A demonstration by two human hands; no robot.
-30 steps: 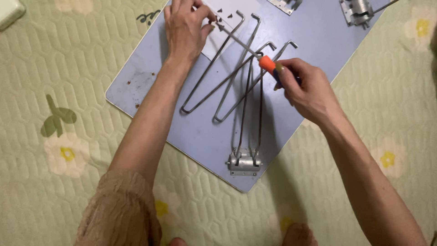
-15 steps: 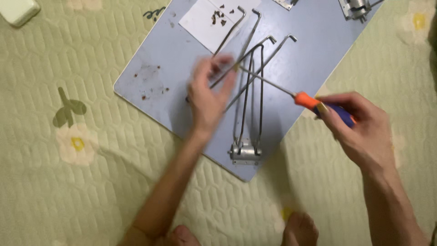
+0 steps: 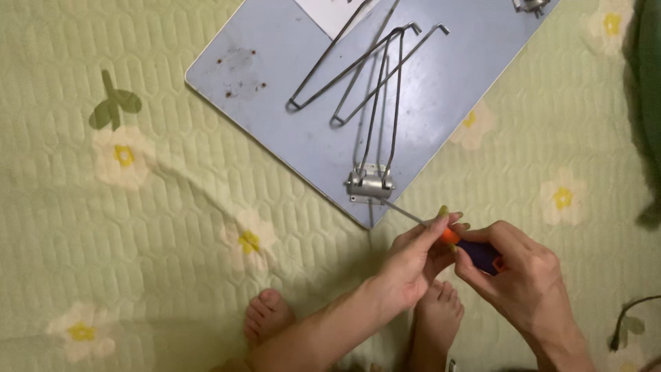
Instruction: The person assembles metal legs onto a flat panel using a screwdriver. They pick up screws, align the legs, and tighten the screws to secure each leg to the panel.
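Observation:
My right hand [image 3: 518,275] grips the blue-and-orange handle of a screwdriver [image 3: 468,246]. Its thin metal shaft [image 3: 403,211] points up-left toward a small metal bracket [image 3: 370,183] at the near corner of a pale blue board [image 3: 289,103]. My left hand [image 3: 413,258] pinches the screwdriver at its orange collar, just in front of my right hand. Bent steel wire legs [image 3: 365,76] lie folded on the board, two of them running down into the bracket.
The board lies on a green quilted mat with white flower prints [image 3: 138,207]. My bare feet [image 3: 275,313] show below the hands. A white paper [image 3: 330,12] sits at the board's top edge, a second bracket [image 3: 530,5] at top right, dark fabric [image 3: 647,103] at the right edge.
My left hand left the wire legs and came down to the screwdriver. My right hand carried the screwdriver down to the bracket at the board's near corner. The view shifted downward.

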